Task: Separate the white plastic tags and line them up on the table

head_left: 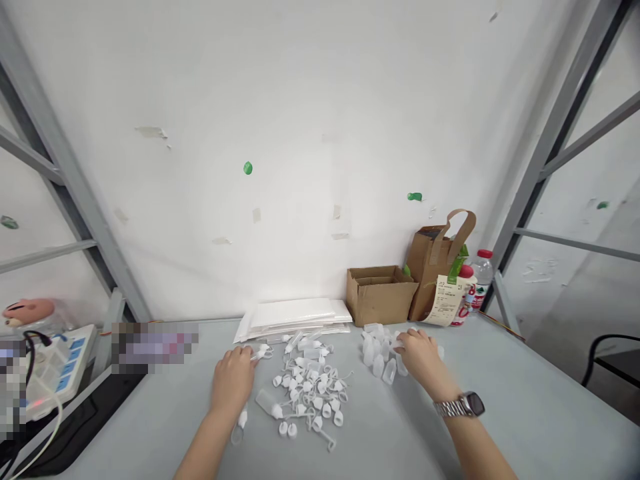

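Observation:
My left hand (233, 377) is closed at the left of the pile, its fingertips on a small translucent bottle with a white cap (263, 349) and a loop strap. Beneath that wrist lies another white cap with a loop (242, 420). White caps with strap loops (310, 387) form a loose heap in the middle, with a few capped bottles (269, 403) among them. My right hand (421, 357) curls over a cluster of uncapped translucent bottles (379, 365), fingers pinched on one bottle that is partly hidden. A metal watch (463, 405) is on my right wrist.
White flat envelopes (295, 315) are stacked against the wall. An open cardboard box (383, 300), a brown paper bag (430, 267) and red-capped bottles (483, 273) stand at the back right. A power strip (75, 363) and cables lie at the far left.

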Demonstrator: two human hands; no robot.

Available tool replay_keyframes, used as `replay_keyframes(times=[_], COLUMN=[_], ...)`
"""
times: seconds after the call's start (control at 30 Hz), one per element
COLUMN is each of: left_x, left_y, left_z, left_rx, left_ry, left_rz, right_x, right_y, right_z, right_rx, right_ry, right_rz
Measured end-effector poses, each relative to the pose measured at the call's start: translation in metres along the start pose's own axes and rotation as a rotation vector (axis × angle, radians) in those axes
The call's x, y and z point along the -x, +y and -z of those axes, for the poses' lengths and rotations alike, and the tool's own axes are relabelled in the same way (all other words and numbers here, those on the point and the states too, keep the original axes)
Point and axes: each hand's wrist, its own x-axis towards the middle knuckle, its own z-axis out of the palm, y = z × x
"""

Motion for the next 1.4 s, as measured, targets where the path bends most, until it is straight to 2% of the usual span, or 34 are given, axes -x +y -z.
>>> replay_keyframes(times=[0.13,0.4,0.73,0.8,0.9,0.97,1.0,1.13,1.23,1.4], left_x=[0.000,0.000,-0.001,0.000,0.000,0.000,0.000,0.001,0.005,0.017], left_y=[0.003,0.007,0.012,0.014,0.020,0.024,0.027,0.035,0.042,0.057], left_z=[0.004,0.008,0.012,0.013,0.013,0.013,0.014,0.019,0.023,0.029], left_rx=[0.064,0.514,0.800,0.881,1.054,1.221,1.304,1.482,1.557,1.772], left_ry=[0.024,0.134,0.184,0.178,0.166,0.135,0.110,0.022,-0.050,-0.309], left_rz=[0.042,0.183,0.226,0.244,0.278,0.300,0.304,0.280,0.271,0.281], right_x=[0.000,-0.005,-0.005,-0.005,-0.004,0.000,0.003,0.019,0.030,0.038], right_y=[0.000,0.000,-0.003,-0.005,-0.014,-0.026,-0.035,-0.073,-0.093,-0.109], right_z=[-0.002,-0.005,-0.006,0.000,0.011,0.017,0.018,0.016,0.010,0.006], right_rx=[-0.016,-0.068,-0.123,-0.152,-0.280,-0.392,-0.446,-0.653,-0.770,-1.087], right_ry=[0.009,0.047,0.108,0.150,0.303,0.379,0.376,0.245,0.107,-0.135], right_rz=[0.004,-0.041,-0.038,-0.053,-0.050,0.005,0.049,0.186,0.219,0.238])
